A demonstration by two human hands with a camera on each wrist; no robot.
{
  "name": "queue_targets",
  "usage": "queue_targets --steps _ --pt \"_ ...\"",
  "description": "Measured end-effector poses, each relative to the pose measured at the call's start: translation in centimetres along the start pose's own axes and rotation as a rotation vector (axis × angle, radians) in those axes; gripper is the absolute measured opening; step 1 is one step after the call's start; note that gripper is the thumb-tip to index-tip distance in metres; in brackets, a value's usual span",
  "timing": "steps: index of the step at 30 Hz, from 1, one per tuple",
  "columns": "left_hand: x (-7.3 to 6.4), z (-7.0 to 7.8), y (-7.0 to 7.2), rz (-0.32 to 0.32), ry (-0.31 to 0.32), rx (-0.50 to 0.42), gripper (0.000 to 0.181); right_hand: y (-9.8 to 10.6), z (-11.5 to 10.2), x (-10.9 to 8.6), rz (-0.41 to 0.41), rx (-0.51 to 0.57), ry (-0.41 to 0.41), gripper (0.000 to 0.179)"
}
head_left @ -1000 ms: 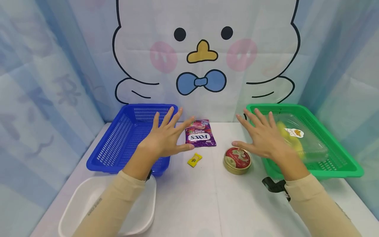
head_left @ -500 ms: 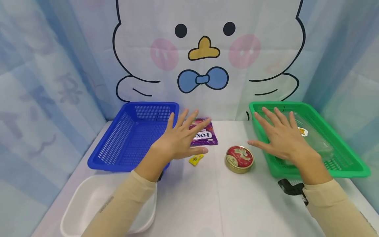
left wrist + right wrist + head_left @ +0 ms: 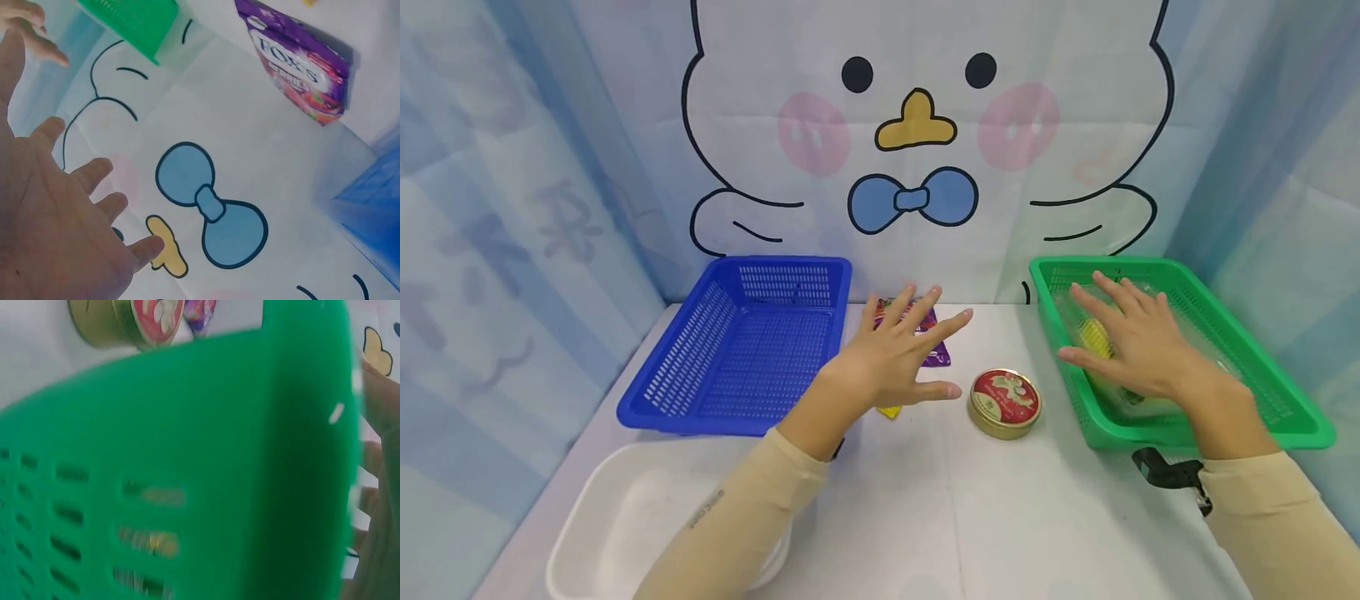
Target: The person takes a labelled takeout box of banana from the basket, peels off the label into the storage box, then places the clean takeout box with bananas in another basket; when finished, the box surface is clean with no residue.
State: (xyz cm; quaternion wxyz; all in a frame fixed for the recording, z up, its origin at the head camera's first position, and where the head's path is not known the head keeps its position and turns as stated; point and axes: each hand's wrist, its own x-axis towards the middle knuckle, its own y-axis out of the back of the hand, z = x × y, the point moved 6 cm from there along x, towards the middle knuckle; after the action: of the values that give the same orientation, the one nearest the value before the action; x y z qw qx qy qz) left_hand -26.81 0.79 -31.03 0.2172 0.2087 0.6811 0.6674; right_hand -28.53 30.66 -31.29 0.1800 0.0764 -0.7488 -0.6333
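Observation:
My left hand, fingers spread and holding nothing, hovers over the middle of the table. Behind it in the head view, partly covered, lie a purple bag of Fox's berries candy and a small yellow wrapped candy. My right hand is spread above the green basket, also holding nothing. Inside that basket sits a clear plastic box with something yellow in it, partly hidden by the hand. Between the hands stands a round gold tin with a red lid.
A blue basket stands at the back left, with a white tub in front of it, partly covered by the left sleeve. A curtain with a cartoon bird hangs behind the white table.
Both hands have moved to the right, fingers still spread. The left now covers more of the candy bag and the yellow candy; the right is farther over the green basket.

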Motion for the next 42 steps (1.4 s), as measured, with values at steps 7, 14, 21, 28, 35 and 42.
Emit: queue_targets --steps 7,14,21,28,35,42 --pt "1.3 1.9 0.1 -0.002 -0.049 -0.015 0.091 0.1 2.4 -1.1 -0.025 0.044 -0.035 0.093" --pt "2.7 3.9 -0.8 -0.017 -0.1 -0.007 0.09 0.0 4.3 -1.6 -0.046 0.007 -0.062 0.093" --pt "4.3 6.1 -1.4 0.042 -0.191 -0.043 0.087 0.5 5.9 -1.3 -0.013 -0.045 -0.022 0.092" --pt "5.6 7.7 -1.6 0.04 -0.202 -0.022 0.087 1.2 7.4 -1.1 -0.05 0.012 -0.05 0.091" --pt "6.8 9.2 -1.8 0.008 -0.236 -0.054 0.087 2.4 9.0 -1.5 -0.129 0.109 -0.124 0.091" --pt "7.5 9.2 -2.7 -0.016 -0.223 -0.081 0.085 2.4 9.8 -2.3 -0.189 0.161 -0.132 0.089"
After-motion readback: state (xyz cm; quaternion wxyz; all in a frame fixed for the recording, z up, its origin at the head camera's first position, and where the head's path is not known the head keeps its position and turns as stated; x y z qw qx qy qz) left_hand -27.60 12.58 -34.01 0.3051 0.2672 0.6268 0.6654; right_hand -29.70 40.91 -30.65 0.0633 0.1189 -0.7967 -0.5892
